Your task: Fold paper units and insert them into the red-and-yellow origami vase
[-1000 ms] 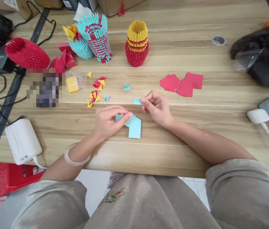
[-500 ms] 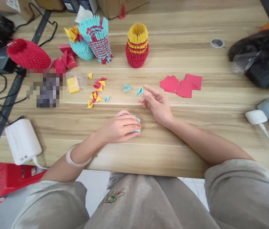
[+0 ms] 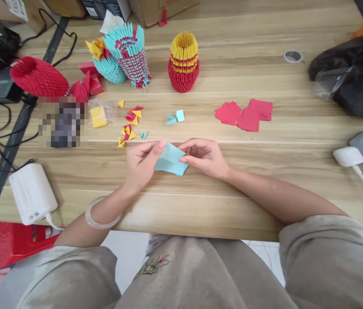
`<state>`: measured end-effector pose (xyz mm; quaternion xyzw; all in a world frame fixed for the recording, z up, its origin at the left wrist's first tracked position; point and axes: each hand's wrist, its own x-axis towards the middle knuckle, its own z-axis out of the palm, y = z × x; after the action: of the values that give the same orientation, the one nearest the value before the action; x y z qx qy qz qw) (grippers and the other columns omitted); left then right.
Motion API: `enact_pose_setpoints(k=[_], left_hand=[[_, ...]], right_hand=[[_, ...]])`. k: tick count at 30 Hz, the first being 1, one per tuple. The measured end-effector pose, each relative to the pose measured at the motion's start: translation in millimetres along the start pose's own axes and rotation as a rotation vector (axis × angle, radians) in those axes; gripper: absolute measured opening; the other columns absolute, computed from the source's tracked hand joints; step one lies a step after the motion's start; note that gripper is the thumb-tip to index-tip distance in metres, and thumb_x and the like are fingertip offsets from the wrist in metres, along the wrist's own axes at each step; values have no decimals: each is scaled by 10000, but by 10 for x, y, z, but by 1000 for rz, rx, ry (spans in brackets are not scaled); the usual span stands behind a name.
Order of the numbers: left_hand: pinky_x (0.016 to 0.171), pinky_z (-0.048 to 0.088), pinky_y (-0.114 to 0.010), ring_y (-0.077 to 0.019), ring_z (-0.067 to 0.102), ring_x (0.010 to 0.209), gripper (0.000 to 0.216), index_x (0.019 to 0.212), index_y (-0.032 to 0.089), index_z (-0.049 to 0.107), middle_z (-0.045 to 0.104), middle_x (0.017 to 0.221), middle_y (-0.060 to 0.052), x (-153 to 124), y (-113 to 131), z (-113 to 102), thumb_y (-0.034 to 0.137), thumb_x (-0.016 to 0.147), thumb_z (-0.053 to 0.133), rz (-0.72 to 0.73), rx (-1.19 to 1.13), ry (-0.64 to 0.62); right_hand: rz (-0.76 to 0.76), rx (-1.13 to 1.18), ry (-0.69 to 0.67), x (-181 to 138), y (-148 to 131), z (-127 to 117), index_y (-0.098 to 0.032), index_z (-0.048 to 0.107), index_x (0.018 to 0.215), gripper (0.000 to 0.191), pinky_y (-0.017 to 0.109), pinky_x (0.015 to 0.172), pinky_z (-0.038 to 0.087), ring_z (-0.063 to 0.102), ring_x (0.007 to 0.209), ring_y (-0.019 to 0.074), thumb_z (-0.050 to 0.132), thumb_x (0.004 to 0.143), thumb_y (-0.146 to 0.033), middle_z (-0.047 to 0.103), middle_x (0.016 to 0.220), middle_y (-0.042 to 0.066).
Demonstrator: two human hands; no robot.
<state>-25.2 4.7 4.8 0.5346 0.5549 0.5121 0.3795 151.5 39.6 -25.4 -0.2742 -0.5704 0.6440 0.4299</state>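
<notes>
A light-blue sheet of paper [image 3: 170, 157] is held between my two hands, just above more blue sheets on the table. My left hand [image 3: 143, 162] pinches its left edge, thumb on top. My right hand [image 3: 206, 157] has thumb and fingers closed at its right corner. Beyond the hands lie a folded blue piece [image 3: 170, 119] and, touching or close beside it, a small blue folded piece [image 3: 180, 115]. Another small blue piece [image 3: 143, 135] lies to the left, near several red and yellow folded triangles [image 3: 131, 132].
Red paper sheets [image 3: 250, 118] lie to the right. At the back stand a yellow-and-red paper vase [image 3: 184, 64] and a blue-and-red one [image 3: 133, 60]; a red one [image 3: 40, 77] lies tilted at left. A white adapter [image 3: 33, 193] sits near the front left edge.
My right hand has let go of the small folded blue piece, now beside the other one, and come back toward me. My left hand has turned and lifted a blue sheet, gripped by both hands.
</notes>
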Motion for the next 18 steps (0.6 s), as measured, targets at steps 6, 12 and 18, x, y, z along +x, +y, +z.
enact_pose_setpoints(k=[6,12,18], left_hand=[[543,552,-248,-137,634,581,274,762,173,760,713,668,-18,-44,38,59,424,656,794,-101,-69,-152],[521,533,-217,-103,614,552,191,754,181,749,716,683,-6,-8,-20,74,296,619,822,-84,-73,10],[491,501,-198,-101,612,536,257,737,166,654,681,622,14,-10,20,96,242,571,835,-57,-24,22]], right_hand=[[-47,-42,95,25,52,-29,-159,629,704,230,223,501,415,502,553,78,727,746,-363,604,632,-11],[-158,-76,26,25,28,-44,-177,670,709,234,271,622,490,583,676,117,671,806,-389,650,721,26],[-88,-17,-64,22,46,-40,-173,664,688,179,269,600,496,587,688,122,757,725,-320,649,773,31]])
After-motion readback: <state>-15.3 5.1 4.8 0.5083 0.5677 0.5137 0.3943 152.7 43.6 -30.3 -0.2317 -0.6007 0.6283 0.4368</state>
